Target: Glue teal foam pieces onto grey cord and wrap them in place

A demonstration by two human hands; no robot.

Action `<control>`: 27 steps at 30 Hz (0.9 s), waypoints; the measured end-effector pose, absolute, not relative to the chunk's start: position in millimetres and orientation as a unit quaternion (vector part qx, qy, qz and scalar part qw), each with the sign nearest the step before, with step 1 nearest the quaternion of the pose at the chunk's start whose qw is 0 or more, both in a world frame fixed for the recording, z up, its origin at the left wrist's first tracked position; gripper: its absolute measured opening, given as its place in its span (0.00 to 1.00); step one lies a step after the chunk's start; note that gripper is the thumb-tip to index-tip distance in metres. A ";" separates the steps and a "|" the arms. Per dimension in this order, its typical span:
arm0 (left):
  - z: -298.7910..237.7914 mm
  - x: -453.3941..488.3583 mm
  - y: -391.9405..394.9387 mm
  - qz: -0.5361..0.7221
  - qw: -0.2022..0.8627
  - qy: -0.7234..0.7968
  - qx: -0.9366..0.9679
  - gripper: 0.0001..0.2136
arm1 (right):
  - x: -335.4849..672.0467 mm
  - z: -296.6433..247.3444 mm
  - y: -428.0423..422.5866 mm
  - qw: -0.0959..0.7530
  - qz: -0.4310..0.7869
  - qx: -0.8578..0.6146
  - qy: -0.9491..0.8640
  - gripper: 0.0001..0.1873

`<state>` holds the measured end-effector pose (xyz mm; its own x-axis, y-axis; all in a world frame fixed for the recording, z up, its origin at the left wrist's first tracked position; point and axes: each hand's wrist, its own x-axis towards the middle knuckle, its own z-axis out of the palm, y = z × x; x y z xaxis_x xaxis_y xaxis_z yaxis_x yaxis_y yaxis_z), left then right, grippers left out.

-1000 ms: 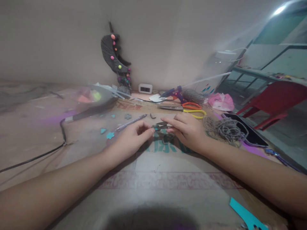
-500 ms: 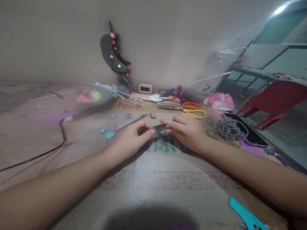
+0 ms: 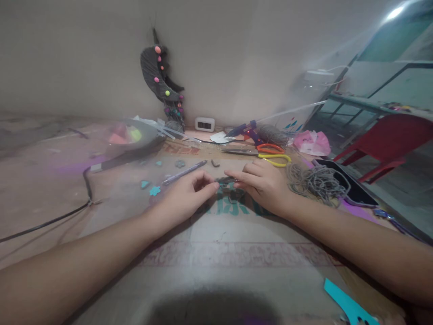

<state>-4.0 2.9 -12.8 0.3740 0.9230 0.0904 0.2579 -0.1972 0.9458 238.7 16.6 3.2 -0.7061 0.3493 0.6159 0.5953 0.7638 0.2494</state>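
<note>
Over the clear-covered middle of the table, my left hand (image 3: 194, 192) pinches the left end of a small dark grey piece (image 3: 224, 179) between thumb and fingertips. From the other side, my right hand (image 3: 262, 185) closes its thumb and fingers on the right end, index finger stretched along it. A loop of grey yarn (image 3: 237, 197) hangs or lies just below the piece; whether it is joined to it is hard to see. Beside my left hand lie a pen (image 3: 185, 172) and a turquoise flower cutout (image 3: 154, 191). Next to my right wrist is a tangle of grey yarn (image 3: 320, 183).
Scissors (image 3: 274, 155) with orange and yellow handles lie behind my right hand, near a glue gun (image 3: 241, 130). A phone (image 3: 352, 187) sits under the yarn. A small white clock (image 3: 204, 124) stands by the wall. A turquoise strip (image 3: 347, 300) lies front right; a black cable (image 3: 43, 222) runs left.
Both hands stay almost in place. The grey piece between the fingertips has shifted or turned slightly.
</note>
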 end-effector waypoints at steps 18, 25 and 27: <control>-4.0 -1.2 -0.7 0.385 0.472 0.448 0.655 0.10 | 235.6 6.5 13.0 0.304 -0.231 -0.271 -0.883 0.20; -5.9 -2.9 -3.4 0.390 0.418 0.459 0.680 0.10 | 235.9 6.5 12.6 0.302 -0.232 -0.277 -0.882 0.20; -6.2 -2.8 -4.8 0.391 0.402 0.458 0.690 0.10 | 236.1 6.4 12.6 0.298 -0.230 -0.278 -0.883 0.20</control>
<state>-2.8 -4.8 -6.2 0.2752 0.9460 0.1712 0.3176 -0.2575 0.9126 236.1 12.6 6.4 -0.6668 0.3546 0.6555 0.6294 0.7390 0.2405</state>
